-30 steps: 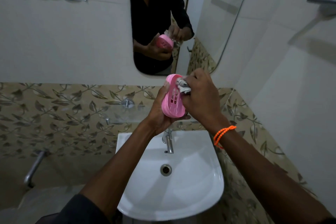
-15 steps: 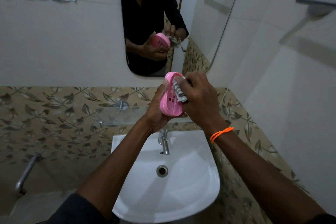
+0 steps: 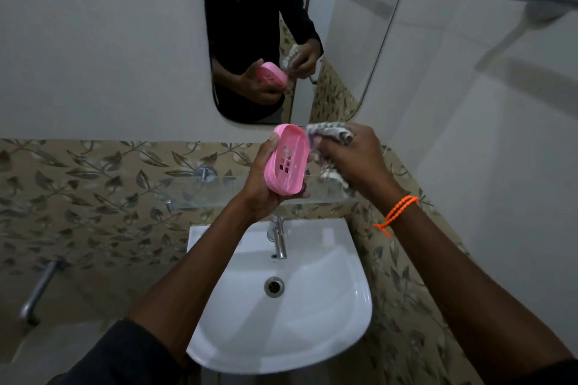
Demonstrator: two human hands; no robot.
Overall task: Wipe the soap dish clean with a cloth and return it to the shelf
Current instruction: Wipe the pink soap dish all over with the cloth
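Cloth [image 3: 331,134] lifted off soap dish [image 3: 286,159], fingers [image 3: 316,143] gripping

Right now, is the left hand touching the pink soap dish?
Touching. The head view shows the left hand gripping the pink soap dish, fingertips on its upper rim and thumb wrapped under its lower end.

The left hand [image 3: 261,184] hides the soap dish's [image 3: 286,159] back, the right hand [image 3: 353,159] swallows much of the cloth [image 3: 330,131], and the glass shelf [image 3: 200,194] reads blurred.
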